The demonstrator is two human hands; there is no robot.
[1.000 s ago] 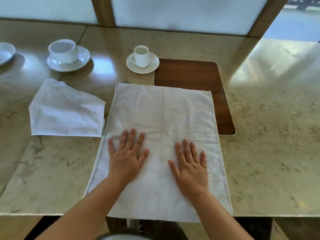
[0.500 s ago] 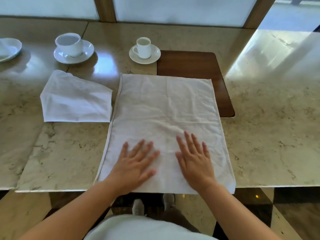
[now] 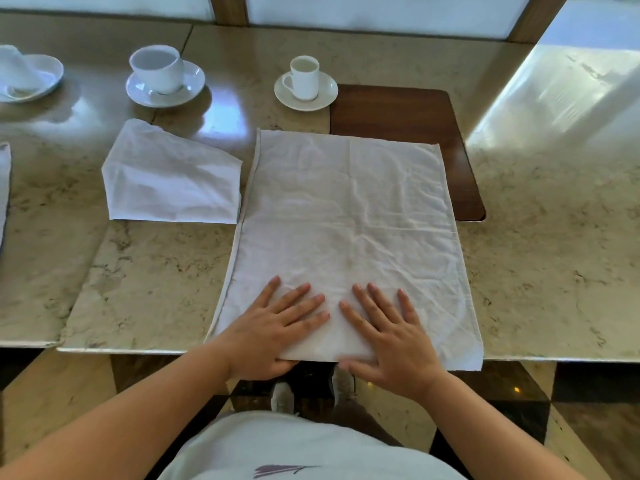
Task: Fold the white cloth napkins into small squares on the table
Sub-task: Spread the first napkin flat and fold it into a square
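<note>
Both hands lie flat, palms down and fingers spread, on the near end of the napkin (image 3: 346,230); they hold nothing, only press. The left hand (image 3: 270,334) and the right hand (image 3: 391,344) are just beside each other, fingertips close but apart, and their heels reach over the table (image 3: 554,271) edge, where the napkin's near hem hangs a little over. From the hands the napkin stretches away as one open rectangle, wrinkled, with its far right corner lying on a dark wooden mat (image 3: 408,112). I count three napkins: this one, a second napkin (image 3: 169,181) loosely folded, beyond and to the left of the left hand, almost touching the first; and a strip of a third (image 3: 3,188) at the far left edge of the view. Farther from the hands there are three cups, each on a saucer: a small cup (image 3: 304,76) straight ahead, a wide cup (image 3: 157,67) more left, and a cut-off cup (image 3: 14,71) farthest left. Below the hands two shoes (image 3: 284,396) are seen on the floor.
</note>
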